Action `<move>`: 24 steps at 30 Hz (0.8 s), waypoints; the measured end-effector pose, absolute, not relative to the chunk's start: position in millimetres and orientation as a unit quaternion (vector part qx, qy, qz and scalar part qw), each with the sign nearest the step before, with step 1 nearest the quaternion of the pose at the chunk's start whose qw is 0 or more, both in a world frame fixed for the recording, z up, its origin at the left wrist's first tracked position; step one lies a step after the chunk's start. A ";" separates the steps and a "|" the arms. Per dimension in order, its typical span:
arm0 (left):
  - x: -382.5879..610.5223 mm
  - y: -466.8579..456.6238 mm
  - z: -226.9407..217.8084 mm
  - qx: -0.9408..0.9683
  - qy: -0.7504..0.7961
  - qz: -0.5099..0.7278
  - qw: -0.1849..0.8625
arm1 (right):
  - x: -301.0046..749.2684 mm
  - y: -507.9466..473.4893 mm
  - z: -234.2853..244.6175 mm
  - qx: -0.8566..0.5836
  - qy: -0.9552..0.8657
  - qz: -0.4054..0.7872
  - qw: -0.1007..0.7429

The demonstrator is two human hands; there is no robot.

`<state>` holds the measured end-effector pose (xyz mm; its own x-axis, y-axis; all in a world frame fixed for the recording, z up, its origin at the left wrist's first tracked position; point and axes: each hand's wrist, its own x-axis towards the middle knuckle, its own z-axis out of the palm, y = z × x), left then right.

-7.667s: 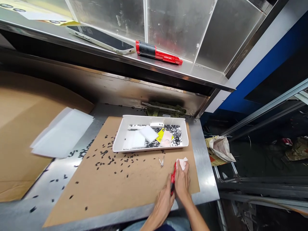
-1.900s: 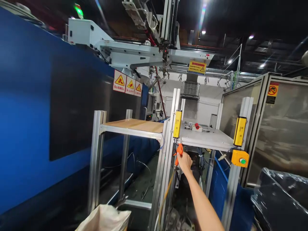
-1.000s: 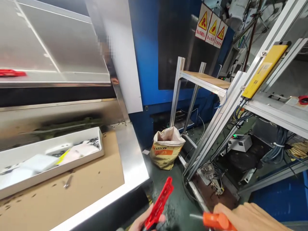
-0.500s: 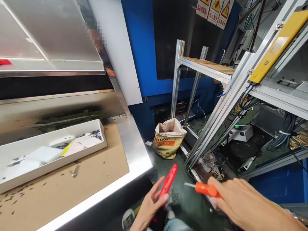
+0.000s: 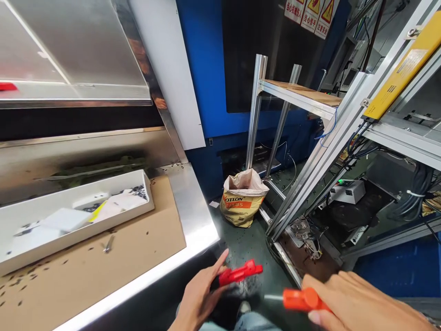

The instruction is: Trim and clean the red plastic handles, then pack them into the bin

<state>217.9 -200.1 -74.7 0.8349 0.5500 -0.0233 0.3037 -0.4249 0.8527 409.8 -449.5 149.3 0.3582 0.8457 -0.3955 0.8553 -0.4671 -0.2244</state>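
My left hand [image 5: 198,299] holds a red-handled tool [image 5: 239,273] low in the picture, past the steel bench's front right corner; the tool lies nearly level and points right. My right hand [image 5: 358,307] grips an orange air blow gun [image 5: 298,299] whose thin metal nozzle [image 5: 272,297] points left toward the red tool, a short gap away. Both hands hover over the dark green floor beside the bench.
A steel bench [image 5: 193,220] carries brown cardboard [image 5: 103,266] strewn with small black bits and a white tray [image 5: 79,230] with white pads. A brown paper sack [image 5: 243,197] stands on the floor. An aluminium frame [image 5: 310,170] with cables and a yellow sensor bar [image 5: 401,73] fills the right.
My left hand has tipped the red tool from upright to nearly level, pointing right. The orange blow gun has dropped slightly lower. The view has barely shifted.
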 end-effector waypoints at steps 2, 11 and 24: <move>214.0 -195.0 -67.2 0.833 0.211 0.108 0.500 | 413.8 -450.2 150.6 0.827 0.510 -0.237 -0.011; 207.8 -196.2 -47.8 0.682 0.177 0.023 0.709 | 415.0 -446.1 153.5 0.829 0.474 -0.296 0.028; 257.8 -238.7 -44.6 0.067 0.431 0.032 0.900 | 402.2 -430.4 121.8 0.817 0.510 -0.252 0.093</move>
